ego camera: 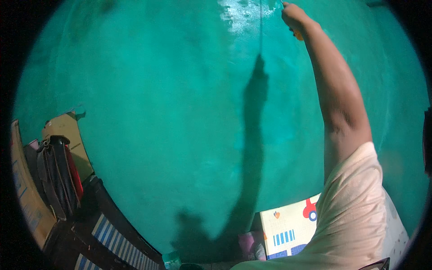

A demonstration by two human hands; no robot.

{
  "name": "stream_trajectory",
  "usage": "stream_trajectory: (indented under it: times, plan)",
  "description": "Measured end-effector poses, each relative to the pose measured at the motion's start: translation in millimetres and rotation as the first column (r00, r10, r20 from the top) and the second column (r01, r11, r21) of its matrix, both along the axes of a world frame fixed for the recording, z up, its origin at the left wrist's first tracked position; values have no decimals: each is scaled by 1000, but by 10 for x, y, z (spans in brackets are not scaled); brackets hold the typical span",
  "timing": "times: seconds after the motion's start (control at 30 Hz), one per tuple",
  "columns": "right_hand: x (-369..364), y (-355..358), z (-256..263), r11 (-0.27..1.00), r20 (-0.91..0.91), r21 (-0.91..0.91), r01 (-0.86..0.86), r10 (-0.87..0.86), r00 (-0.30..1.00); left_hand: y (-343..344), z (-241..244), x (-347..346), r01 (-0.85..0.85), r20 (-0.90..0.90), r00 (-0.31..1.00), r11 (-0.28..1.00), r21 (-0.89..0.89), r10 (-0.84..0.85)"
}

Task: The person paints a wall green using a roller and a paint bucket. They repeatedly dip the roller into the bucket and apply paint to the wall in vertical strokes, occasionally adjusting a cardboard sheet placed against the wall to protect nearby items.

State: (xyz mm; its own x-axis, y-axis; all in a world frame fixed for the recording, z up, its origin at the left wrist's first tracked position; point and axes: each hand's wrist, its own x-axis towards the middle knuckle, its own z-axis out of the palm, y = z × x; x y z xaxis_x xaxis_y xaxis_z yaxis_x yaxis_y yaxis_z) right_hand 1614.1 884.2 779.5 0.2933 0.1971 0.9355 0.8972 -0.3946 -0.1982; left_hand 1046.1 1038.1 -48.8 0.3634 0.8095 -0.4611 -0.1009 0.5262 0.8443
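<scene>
My right hand [294,17] is raised to the top edge of the picture, its fingers closed round an orange handle [298,35]. A thin rod or tool seems to run upward from the hand, and its far end is cut off by the frame. Behind the hand stands a green painted wall [175,101], with a shiny, wet-looking patch [236,15] to the left of the hand. The arm's dark shadow falls on the wall, with a long thin line above the shadow of the hand. My left hand is out of view.
At the lower left, a dark bag [57,175] leans near cardboard [64,128] beside dark furniture with blue-and-white striped panels [118,243]. A cream printed board or mat [285,219] stands low by the wall, next to a pink object [247,243]. A dark object [427,141] shows at the right edge.
</scene>
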Motion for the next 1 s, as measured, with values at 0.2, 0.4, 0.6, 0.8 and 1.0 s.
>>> stream_trajectory:
  times: [0.2, 0.4, 0.6, 0.8, 1.0]
  plan:
    - [-373, -490, -1658, 998, -211, -33, -54, 46, 976, 65, -22, -13, 1, 5, 1000, 1000, 7, -1]
    - [-484, -1009, -3382, 984, -145, -141, 110, -130, 981, 78, 0, -32, 8, 4, 1000, 1000, 17, -8]
    - [-520, -992, -3476, 987, -89, -66, 144, -150, 985, 139, -26, 62, 47, 9, 999, 999, 15, -48]
    - [-168, -515, -2408, 996, -61, -17, 92, -92, 994, 245, -270, -4, 65, 1, 998, 996, 61, -65]
    - [-24, -563, -2434, 998, 5, 17, 53, -53, 999, -5, -441, 13, 34, -89, 996, 893, 448, 7]
